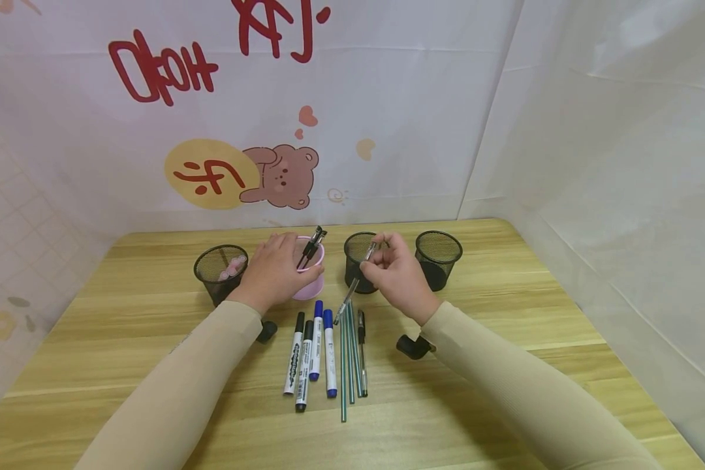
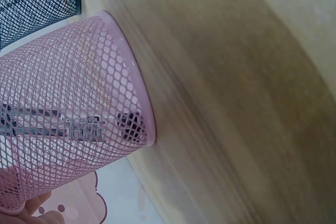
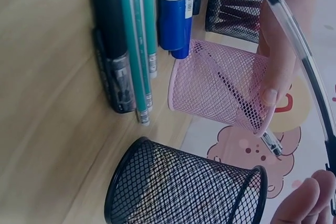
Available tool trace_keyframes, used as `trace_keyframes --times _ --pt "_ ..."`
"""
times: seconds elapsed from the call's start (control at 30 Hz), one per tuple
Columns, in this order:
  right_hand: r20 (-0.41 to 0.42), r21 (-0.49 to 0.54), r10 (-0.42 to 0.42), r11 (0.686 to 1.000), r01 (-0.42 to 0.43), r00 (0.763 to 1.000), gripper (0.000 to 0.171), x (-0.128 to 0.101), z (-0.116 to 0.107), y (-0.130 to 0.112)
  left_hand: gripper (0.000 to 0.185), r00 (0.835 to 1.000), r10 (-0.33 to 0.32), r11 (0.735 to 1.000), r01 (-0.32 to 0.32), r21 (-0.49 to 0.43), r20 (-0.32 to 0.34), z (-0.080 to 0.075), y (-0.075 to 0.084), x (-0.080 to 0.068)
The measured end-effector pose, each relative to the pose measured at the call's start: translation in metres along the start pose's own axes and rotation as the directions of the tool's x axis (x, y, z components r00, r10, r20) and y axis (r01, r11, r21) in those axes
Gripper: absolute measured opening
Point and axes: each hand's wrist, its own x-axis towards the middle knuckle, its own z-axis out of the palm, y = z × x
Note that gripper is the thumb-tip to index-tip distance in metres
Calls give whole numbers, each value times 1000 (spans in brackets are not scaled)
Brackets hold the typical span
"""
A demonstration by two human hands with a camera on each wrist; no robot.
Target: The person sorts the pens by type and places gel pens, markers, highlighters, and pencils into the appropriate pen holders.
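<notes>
Clear pen (image 1: 349,297) tilts, pinched by fingers of your right hand (image 1: 401,277); your left hand (image 1: 276,267), fingers clamped, grips pink mesh cup (image 1: 310,288)

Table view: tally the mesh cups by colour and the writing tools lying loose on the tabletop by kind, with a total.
Pink cup: 1
Black cups: 3
Black-capped markers: 2
Blue-capped markers: 2
Green pencils: 3
Black-capped pen: 1
Total: 12

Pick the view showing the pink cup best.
Right wrist: it shows the pink cup from base to rim. In the head view, the left hand hides part; the left wrist view, though closest, crops it at the frame's edge.
</notes>
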Motion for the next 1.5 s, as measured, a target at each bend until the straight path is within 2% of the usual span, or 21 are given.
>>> trace_keyframes --times 0.27,0.47,0.67,0.83,1.2,1.5 --pt "-88 84 -28 996 35 996 44 5 5 -4 89 1000 5 1000 -5 -9 -7 -1 1 0" --pt "-158 124 -48 990 68 986 39 10 6 -5 89 1000 -1 1000 1 -8 -2 -1 1 0" --pt "-225 135 -88 983 121 970 36 14 5 -5 90 1000 -1 1000 1 3 8 -1 1 0" --pt "-273 127 -87 984 126 958 35 19 5 -5 91 1000 -3 1000 3 3 13 -1 1 0" --pt "-332 150 -73 980 129 941 37 28 12 -5 89 1000 -6 1000 6 6 5 0 0 1" --pt "-350 130 -75 983 127 934 35 34 20 -4 90 1000 2 1000 -2 6 -2 0 -1 2"
